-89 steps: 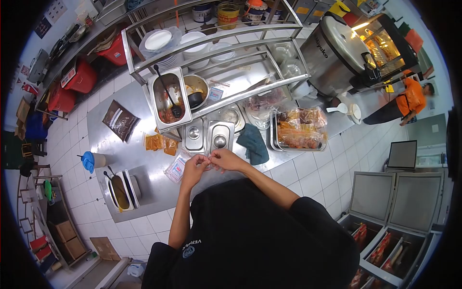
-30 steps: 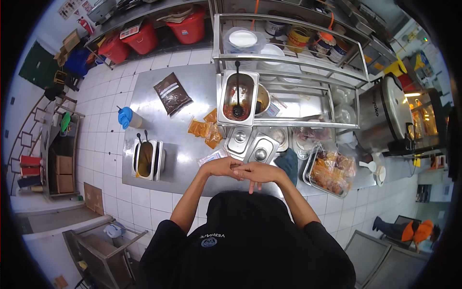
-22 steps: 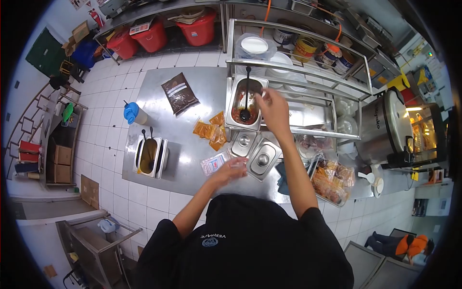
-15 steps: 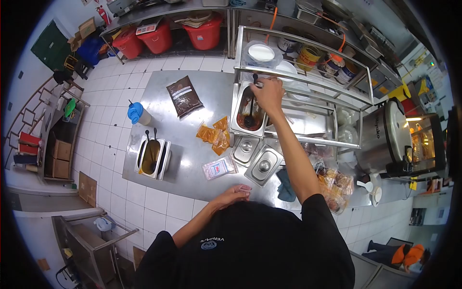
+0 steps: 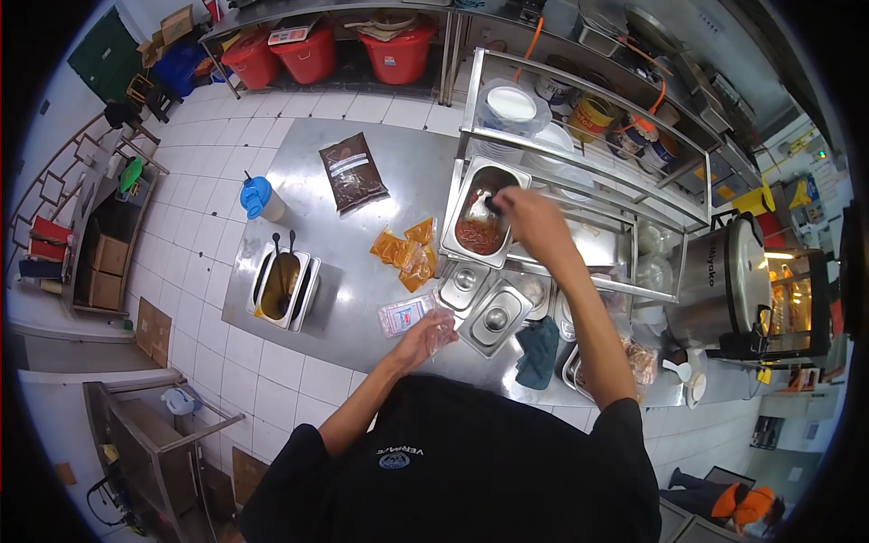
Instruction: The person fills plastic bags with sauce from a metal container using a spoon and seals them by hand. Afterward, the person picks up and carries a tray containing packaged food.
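Right hand [image 5: 536, 223] holds ladle [image 5: 493, 205] over pan [image 5: 461, 203]; left hand [image 5: 419, 344] holds plastic [image 5: 444, 333].

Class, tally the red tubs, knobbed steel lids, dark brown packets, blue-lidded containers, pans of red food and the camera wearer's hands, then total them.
Red tubs: 3
Knobbed steel lids: 2
Dark brown packets: 1
Blue-lidded containers: 1
Pans of red food: 1
Camera wearer's hands: 2
Total: 10
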Demonstrator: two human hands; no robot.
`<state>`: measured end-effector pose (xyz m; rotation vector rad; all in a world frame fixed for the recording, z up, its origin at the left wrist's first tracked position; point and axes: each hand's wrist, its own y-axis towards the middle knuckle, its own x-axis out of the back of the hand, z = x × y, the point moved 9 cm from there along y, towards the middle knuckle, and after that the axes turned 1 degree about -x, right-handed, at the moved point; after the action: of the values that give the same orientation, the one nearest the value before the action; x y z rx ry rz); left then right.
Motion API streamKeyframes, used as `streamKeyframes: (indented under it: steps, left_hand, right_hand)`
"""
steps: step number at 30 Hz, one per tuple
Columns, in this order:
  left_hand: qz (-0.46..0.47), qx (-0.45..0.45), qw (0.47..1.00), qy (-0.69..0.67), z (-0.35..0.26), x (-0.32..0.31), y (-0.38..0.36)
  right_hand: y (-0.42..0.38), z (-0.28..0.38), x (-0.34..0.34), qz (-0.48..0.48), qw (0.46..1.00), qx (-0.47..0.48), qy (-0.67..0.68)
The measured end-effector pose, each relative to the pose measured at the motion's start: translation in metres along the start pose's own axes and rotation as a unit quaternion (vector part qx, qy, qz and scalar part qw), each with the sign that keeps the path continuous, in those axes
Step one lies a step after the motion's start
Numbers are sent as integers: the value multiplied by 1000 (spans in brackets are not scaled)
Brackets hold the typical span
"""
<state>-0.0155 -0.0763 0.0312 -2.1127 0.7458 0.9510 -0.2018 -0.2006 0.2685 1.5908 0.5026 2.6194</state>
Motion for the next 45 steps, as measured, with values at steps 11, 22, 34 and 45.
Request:
streamKeyframes:
  steps: [11, 22, 34, 45]
  left_hand:
    - [11, -192, 974, 120, -97, -39, 1]
    - [13, -213, 962, 172, -115, -49, 18]
    - [-2, -212, 970, 122, -114, -46, 16]
    - [-98, -193, 976, 16, -111, -25, 22]
  right_hand:
    - [-9, 34, 34, -1, 986, -36, 166]
    - [-13, -3, 36, -23, 963, -161, 216]
    - [-13, -9, 2, 37, 967, -110, 228]
    - [-6, -5, -13, 49, 996, -23, 72]
